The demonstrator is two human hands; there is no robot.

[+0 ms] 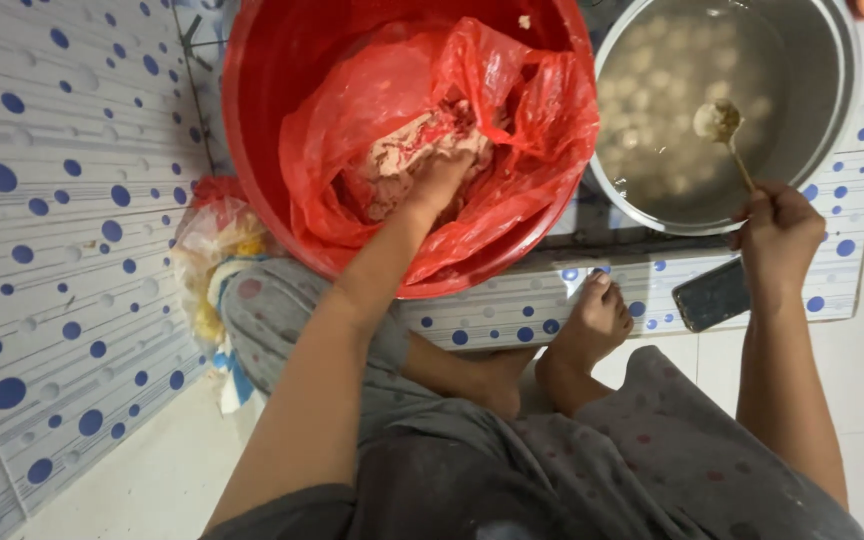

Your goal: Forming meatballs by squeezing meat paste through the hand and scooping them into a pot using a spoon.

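Observation:
My left hand [439, 180] is sunk into a pinkish meat paste [392, 165] that lies in a red plastic bag [512, 110] inside a big red basin [262, 120]. Its fingers are buried in the paste. My right hand [778, 232] grips the thin handle of a spoon [720, 122], whose bowl carries a lump of paste over a metal pot [822, 60]. The pot holds cloudy water with several pale balls [652, 80] floating in it.
A dark phone [712, 294] lies on the dotted mat near my right wrist. My bare foot [587, 325] rests on the mat's edge below the basin. A clear bag of scraps [214, 255] sits left of the basin. A dotted wall covering [42, 250] runs along the left.

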